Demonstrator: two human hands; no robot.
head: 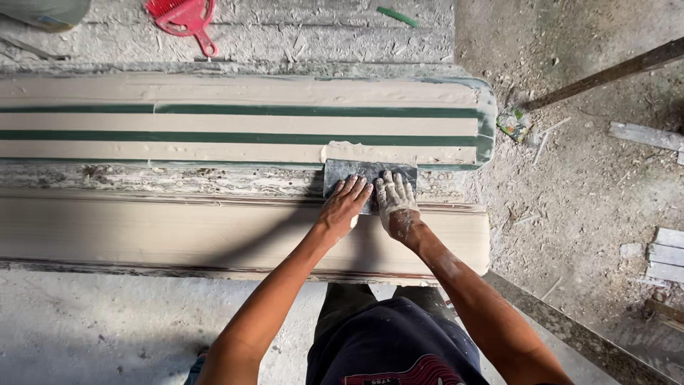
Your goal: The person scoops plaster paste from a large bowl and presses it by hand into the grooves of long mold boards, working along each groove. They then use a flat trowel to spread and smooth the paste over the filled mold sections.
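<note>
Wet plaster lies just beyond the flat-spread fingers of the left hand (345, 207) and right hand (396, 203), both pressing the dark scraper (369, 172); uneven pressure could gouge the moulding (235, 121).

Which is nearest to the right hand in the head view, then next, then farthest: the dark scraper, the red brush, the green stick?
1. Dark scraper, under the right hand.
2. Green stick, top, right of centre.
3. Red brush, top left.

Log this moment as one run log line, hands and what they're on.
left hand: flat on grey scraper plate | right hand: plaster-coated, pressing same plate | plate: against wet plaster moulding with green stripes
</note>
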